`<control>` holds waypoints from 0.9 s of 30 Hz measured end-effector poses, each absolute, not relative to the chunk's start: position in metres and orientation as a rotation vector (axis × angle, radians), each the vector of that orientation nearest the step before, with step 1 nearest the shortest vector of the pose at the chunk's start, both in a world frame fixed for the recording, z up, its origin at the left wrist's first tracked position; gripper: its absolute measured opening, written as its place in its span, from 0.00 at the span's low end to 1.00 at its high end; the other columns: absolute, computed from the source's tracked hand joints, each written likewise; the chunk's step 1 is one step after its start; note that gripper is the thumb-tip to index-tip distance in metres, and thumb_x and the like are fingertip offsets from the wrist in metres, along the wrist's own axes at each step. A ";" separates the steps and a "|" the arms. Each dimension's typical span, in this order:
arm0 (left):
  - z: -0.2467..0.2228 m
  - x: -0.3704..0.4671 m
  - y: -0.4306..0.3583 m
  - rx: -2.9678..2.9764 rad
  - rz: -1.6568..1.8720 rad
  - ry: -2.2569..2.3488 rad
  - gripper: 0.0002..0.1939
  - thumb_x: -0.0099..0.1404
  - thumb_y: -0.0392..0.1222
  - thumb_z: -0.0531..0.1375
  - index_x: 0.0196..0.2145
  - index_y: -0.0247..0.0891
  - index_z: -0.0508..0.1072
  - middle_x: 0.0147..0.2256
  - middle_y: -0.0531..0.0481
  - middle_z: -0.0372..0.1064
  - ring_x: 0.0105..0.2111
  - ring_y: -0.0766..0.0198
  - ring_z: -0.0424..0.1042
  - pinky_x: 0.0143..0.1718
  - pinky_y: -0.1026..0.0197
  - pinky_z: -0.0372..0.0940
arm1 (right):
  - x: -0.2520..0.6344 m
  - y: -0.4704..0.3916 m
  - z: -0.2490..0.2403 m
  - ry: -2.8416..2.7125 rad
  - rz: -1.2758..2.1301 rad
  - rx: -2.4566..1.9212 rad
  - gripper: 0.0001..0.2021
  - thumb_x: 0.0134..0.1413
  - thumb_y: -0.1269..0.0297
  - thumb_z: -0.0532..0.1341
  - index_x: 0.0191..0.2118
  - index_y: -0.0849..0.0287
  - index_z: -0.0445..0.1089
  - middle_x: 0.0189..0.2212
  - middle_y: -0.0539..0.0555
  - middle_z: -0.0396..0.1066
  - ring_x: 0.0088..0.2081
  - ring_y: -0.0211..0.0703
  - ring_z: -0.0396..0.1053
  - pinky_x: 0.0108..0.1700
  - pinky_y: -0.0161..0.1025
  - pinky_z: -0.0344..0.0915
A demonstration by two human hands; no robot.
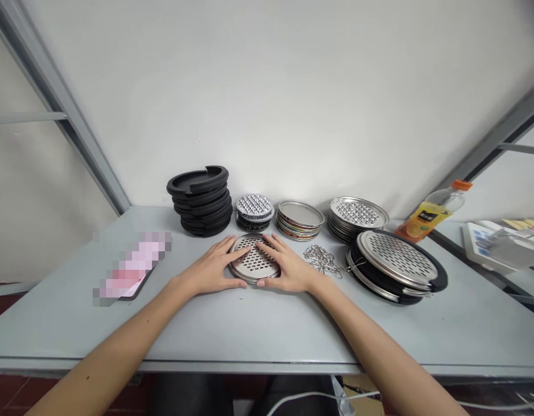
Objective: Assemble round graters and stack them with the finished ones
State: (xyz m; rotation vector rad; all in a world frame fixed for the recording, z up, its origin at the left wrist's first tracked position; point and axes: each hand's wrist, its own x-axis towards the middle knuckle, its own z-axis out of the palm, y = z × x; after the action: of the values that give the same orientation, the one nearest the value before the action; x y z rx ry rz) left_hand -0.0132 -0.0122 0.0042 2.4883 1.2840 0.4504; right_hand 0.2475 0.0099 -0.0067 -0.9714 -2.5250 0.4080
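A round silver metal grater disc, pierced with holes [256, 260], is set on the pale grey counter [271, 329], with more rims seemingly layered beneath. It is flanked by the left hand [219, 264] and right hand [291, 264], both opened wide, fingers spread over its top and thumbs laid near its front edge; no closed grip is shown. The disc would probably be found light, stiff and smooth-edged, its holes perhaps sharp, so it is best held by the rim. At far right, orange liquid appears to be held in a clear plastic bottle with an orange cap and yellow label [431, 215].
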 end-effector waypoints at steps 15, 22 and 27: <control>0.011 -0.012 -0.015 2.457 0.421 1.295 0.43 0.55 0.64 0.63 0.64 0.52 0.56 0.66 0.42 0.47 0.64 0.42 0.49 0.61 0.43 0.51 | 0.248 0.009 -0.002 -2.522 0.351 -0.912 0.46 0.45 0.38 0.62 0.64 0.64 0.54 0.64 0.69 0.50 0.65 0.63 0.48 0.64 0.60 0.50; 0.010 -0.013 -0.013 2.399 0.467 1.263 0.43 0.54 0.62 0.65 0.63 0.51 0.58 0.67 0.43 0.45 0.64 0.43 0.50 0.62 0.45 0.52 | 0.247 0.007 0.001 -2.507 0.352 -0.910 0.46 0.44 0.40 0.64 0.63 0.65 0.56 0.63 0.69 0.52 0.64 0.61 0.51 0.64 0.58 0.51; 0.010 -0.014 -0.013 2.401 0.430 1.270 0.45 0.52 0.64 0.65 0.64 0.50 0.57 0.67 0.43 0.44 0.64 0.43 0.50 0.62 0.45 0.52 | 0.247 0.009 -0.002 -2.492 0.356 -0.881 0.45 0.43 0.40 0.65 0.62 0.65 0.57 0.63 0.69 0.54 0.64 0.62 0.51 0.63 0.59 0.51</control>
State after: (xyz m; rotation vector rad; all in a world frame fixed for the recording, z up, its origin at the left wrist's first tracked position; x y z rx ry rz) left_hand -0.0137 -0.0129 0.0098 2.4008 1.2696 0.4297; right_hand 0.2473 0.0091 -0.0018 -0.8812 -2.4916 0.3559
